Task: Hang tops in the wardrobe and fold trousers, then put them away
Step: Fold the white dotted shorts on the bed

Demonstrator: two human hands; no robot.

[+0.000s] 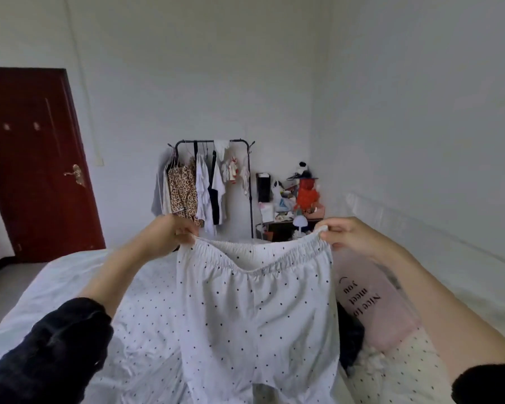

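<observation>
White trousers with small black dots (257, 310) hang in front of me over the bed (56, 281), held up by their elastic waistband. My left hand (169, 234) pinches the waistband's left end and my right hand (347, 233) pinches its right end. The waistband sags a little between them and the legs drop below the frame. At the far wall stands a black clothes rack (213, 182) with several tops hanging on it.
More dotted white fabric (146, 330) lies on the bed under the trousers. A pink garment with black lettering (370, 304) and a dark one (350, 339) lie at the right. A cluttered small table (292, 205) stands beside the rack. A dark red door (35, 164) is at the left.
</observation>
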